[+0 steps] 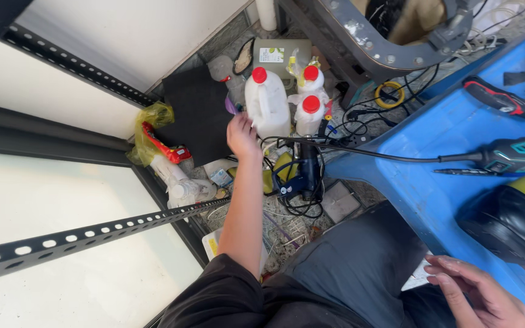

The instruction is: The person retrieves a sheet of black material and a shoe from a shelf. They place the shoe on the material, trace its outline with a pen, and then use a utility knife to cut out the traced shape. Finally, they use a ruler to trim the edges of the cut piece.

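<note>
Cluttered workshop corner under even, bright light

A pale wall panel [123,30] fills eleven o'clock; black perforated steel shelf rails [92,228] cross at nine; a bright blue plastic surface [439,140], perhaps a table, spans three o'clock above speckled grey floor [341,200].

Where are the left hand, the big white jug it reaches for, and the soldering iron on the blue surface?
left hand [241,135]: head view, back of the hand.
big white jug [268,106]: head view, its body below the red cap.
soldering iron [518,155]: head view, its teal-and-black grip.
</note>
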